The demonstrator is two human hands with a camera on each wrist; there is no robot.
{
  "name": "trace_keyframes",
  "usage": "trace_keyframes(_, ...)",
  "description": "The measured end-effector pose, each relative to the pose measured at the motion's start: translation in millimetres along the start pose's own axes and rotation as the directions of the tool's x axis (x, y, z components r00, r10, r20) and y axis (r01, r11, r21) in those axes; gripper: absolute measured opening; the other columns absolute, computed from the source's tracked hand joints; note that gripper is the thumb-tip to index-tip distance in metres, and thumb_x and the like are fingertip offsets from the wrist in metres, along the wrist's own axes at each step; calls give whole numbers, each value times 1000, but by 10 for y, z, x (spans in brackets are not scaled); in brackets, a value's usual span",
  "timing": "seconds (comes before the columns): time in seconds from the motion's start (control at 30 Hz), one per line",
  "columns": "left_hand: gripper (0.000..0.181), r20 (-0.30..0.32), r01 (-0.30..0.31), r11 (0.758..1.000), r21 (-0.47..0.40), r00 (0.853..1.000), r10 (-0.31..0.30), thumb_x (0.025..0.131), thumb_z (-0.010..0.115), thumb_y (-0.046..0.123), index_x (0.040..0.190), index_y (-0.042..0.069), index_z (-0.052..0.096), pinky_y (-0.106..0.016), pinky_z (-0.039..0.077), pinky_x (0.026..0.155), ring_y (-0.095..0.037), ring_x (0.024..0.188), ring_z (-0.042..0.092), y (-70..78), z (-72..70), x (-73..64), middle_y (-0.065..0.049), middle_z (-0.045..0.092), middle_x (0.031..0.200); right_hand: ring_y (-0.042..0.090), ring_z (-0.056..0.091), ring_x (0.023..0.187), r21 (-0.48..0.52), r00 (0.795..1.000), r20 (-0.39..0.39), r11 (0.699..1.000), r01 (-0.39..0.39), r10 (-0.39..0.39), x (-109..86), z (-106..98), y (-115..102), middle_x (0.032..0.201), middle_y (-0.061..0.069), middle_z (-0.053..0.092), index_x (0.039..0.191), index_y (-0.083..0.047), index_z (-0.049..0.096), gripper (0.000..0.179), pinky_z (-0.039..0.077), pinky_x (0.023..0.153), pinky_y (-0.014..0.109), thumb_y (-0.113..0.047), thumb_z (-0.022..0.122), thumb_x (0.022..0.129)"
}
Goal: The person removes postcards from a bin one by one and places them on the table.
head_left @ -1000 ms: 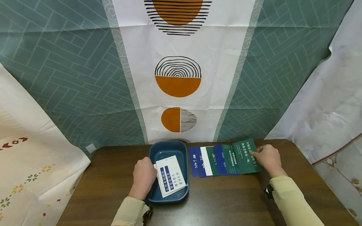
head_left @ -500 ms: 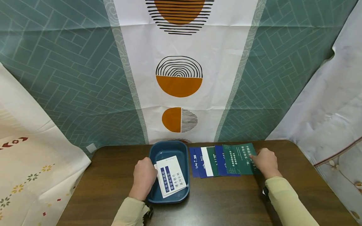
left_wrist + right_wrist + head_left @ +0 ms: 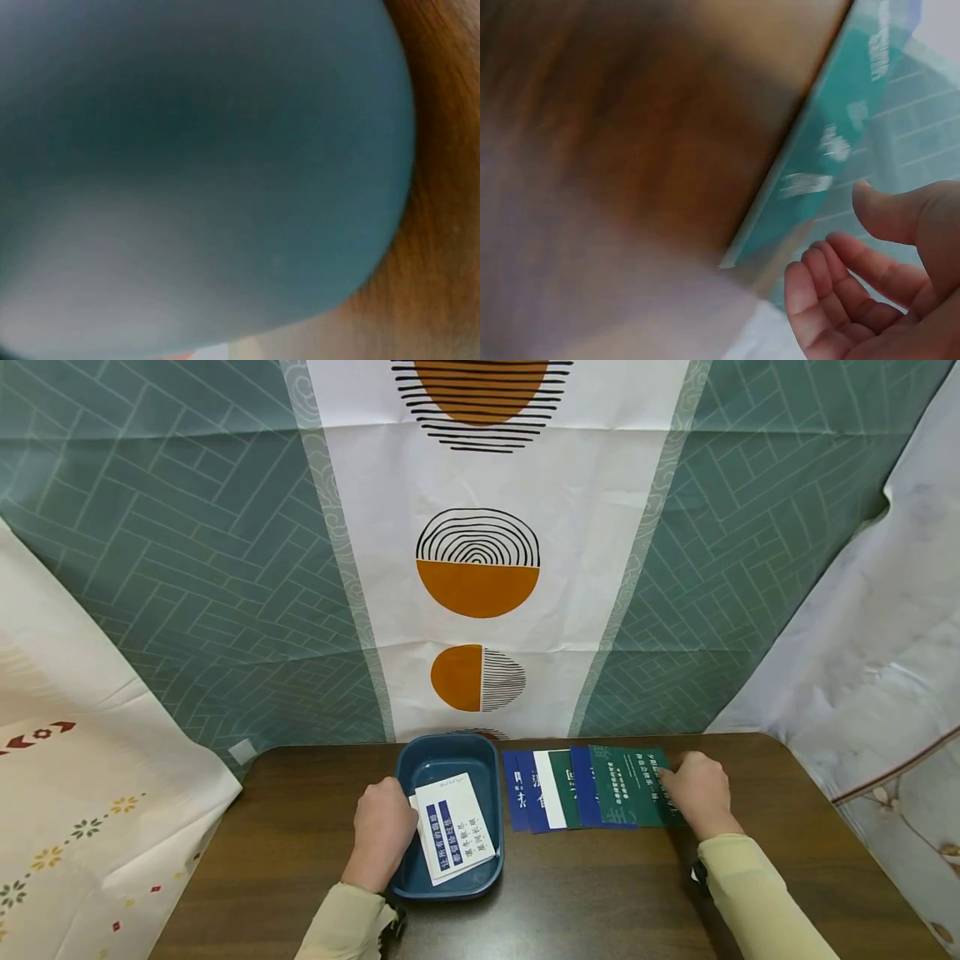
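Note:
My left hand [image 3: 382, 833] grips the left rim of a dark blue tray [image 3: 435, 758]; the tray's outer side [image 3: 225, 135] fills most of the left wrist view. White printed cards [image 3: 457, 822] lie tilted in the tray. Right of it, several blue, white and green cards form an overlapping row. At the row's right end lies a green card [image 3: 654, 781] with white writing. My right hand [image 3: 700, 793] is at that card's right edge. In the right wrist view, this hand [image 3: 877, 285] has its thumb apart from its loosely bent fingers, just off the green card [image 3: 836, 124].
The brown wooden table [image 3: 577, 893] has its back edge along a patterned cloth [image 3: 480, 610]. Pale cloths hang at the left [image 3: 90, 760] and right [image 3: 862, 677]. The tray stands close beside the blue card [image 3: 516, 793] at the row's left end.
My right hand has moved the end green card leftward, lowered it against the neighbouring green card, and let go of it. The left hand and tray have stayed in place.

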State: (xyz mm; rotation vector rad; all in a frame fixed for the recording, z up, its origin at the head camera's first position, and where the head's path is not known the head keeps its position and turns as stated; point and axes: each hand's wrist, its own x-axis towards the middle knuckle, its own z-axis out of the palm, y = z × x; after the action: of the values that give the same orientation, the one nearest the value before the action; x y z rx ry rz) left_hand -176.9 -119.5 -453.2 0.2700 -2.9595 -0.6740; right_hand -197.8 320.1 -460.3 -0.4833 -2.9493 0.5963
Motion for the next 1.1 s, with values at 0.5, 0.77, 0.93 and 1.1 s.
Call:
trace_keyframes(0.5,17,27,1,1000,-14,1000,0,80,64,3,91,-10,65,-38,54,49,-18,44,52,19,-18,-19,-19,64,71,32,64,86,103,948,-161,951,293,-274,-334,-172,-1116,108,20,67,110,1,65,44,52,68,45,-34,67,83)
trace_keyframes(0.77,17,15,-7,1000,-16,1000,7,79,64,3,90,-10,65,-39,53,47,-19,44,53,17,4,-15,-19,65,71,35,59,111,168,946,-93,932,322,-311,-564,-67,-1593,122,17,61,119,-3,60,54,50,84,49,-40,69,81)
trace_keyframes(0.93,17,27,3,1000,-5,1000,-3,80,64,3,90,-10,65,-38,53,47,-19,45,52,24,-3,-7,-19,65,73,32,59,111,191,939,-77,919,344,-335,-696,94,-1815,119,15,62,118,-3,61,55,49,89,48,-40,72,78)
trace_keyframes(1.1,15,18,3,1000,7,1000,-3,80,64,4,88,-9,66,-36,52,46,-19,45,52,34,-10,-8,-19,65,72,28,62,104,219,924,-67,897,383,-378,-846,233,-2058,114,11,64,115,-5,63,53,51,87,44,-37,75,76)
